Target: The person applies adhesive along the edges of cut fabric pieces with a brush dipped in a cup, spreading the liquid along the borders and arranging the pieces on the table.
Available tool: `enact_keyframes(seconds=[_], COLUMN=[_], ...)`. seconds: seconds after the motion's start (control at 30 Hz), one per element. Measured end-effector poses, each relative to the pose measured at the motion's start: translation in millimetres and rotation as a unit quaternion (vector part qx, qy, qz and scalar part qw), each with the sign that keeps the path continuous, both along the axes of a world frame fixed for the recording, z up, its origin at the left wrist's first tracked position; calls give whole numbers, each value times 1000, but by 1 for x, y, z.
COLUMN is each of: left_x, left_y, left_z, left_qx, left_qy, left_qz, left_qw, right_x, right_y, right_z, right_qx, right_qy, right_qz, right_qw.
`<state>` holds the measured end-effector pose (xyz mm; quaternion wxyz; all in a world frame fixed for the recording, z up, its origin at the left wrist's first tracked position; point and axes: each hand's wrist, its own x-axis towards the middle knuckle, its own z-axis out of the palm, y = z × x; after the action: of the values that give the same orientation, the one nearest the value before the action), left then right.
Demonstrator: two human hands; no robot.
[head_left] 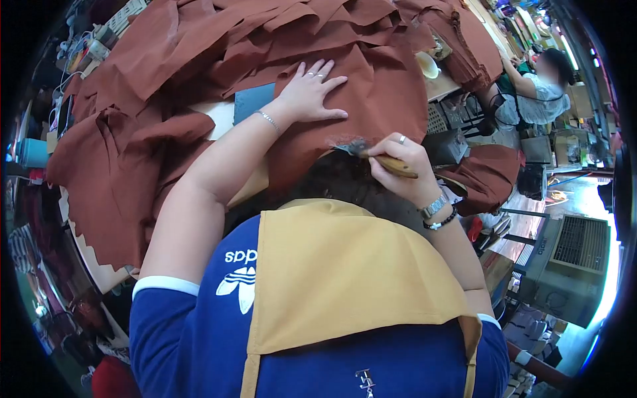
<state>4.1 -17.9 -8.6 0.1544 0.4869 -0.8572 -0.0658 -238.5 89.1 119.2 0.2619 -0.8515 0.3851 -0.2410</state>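
My left hand (312, 93) lies flat with spread fingers on a large reddish-brown sheet (391, 86) that looks like leather or heavy cloth. My right hand (405, 166) grips the wooden handle of a brush (396, 166). Its dark bristle end meets the sheet's near edge, where a pale, wet-looking smear (342, 145) shows. Beneath that edge is a dark surface (332, 179). A blue-grey flat piece (253, 104) sticks out from under the sheet beside my left wrist.
More reddish-brown sheets (219, 40) are heaped across the table, some hanging over its left side. A pale yellow bowl (427, 65) stands at the back right. Another person (534, 93) sits farther right. A boxy machine with a grille (570, 252) is at the right.
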Motion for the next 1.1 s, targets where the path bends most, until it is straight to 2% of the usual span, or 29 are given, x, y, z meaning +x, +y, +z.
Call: enact_keyframes(seconds=[0.13, 0.2, 0.3, 0.47, 0.53, 0.57, 0.6, 0.63, 0.67, 0.73, 0.8, 0.87, 0.93, 0.97, 1.0, 1.07, 1.1], left_x=[-4, -5, -7, -6, 2, 4, 6, 9, 14, 20, 19, 18, 17, 18, 17, 7, 8], left_y=[-15, -20, -25, -31, -19, -9, 10, 29, 40, 52, 53, 49, 45, 43, 41, 39, 35], left_z=[0, 0, -1, -5, 5, 10, 17, 27, 11, 8, 6, 7, 19, 27, 39, 80, 115], left_qx=[-9, -6, -2, -57, -47, -43, -94, -71, -94, -34, -47, -69, -17, 99, 216, 232, 283], left_qy=[-5, -3, 13, 15, 41, 54, 75, 69, 44, 25, 39, 69, 56, 195, 326, 574, 572], left_qz=[-25, -42, -58, -88, -21, 12, 111, 202, 271, 328, 328, 286, 230, 232, 223, 94, 85], left_qw=[1000, 999, 998, 994, 998, 998, 987, 974, 957, 944, 943, 953, 971, 948, 893, 779, 766], right_x=[32, 27, 4, 31, 39, 35, 31, 28, 24, 13, -9, -31, -57, -75, -96, -138, -159], right_y=[-12, -12, -10, -14, -15, -14, -12, -11, -12, -9, -13, -15, -14, -14, -11, 3, 12], right_z=[-14, -23, -5, -14, -33, -32, -31, -31, -29, -19, -14, -7, 3, 9, 13, 19, 22], right_qx=[17, 4, 19, 4, 9, 12, 3, -15, -42, -50, 18, 88, 39, 3, -31, -2, 13], right_qy=[-64, -56, 18, -61, -62, -23, -18, -17, -15, -13, -18, -116, -160, -169, -177, -235, -249], right_qz=[58, 76, 63, 87, 120, 104, 118, 128, 134, 136, 158, 103, -23, -72, -123, -237, -276], right_qw=[996, 995, 998, 994, 991, 994, 993, 991, 990, 989, 987, 984, 986, 983, 976, 943, 928])
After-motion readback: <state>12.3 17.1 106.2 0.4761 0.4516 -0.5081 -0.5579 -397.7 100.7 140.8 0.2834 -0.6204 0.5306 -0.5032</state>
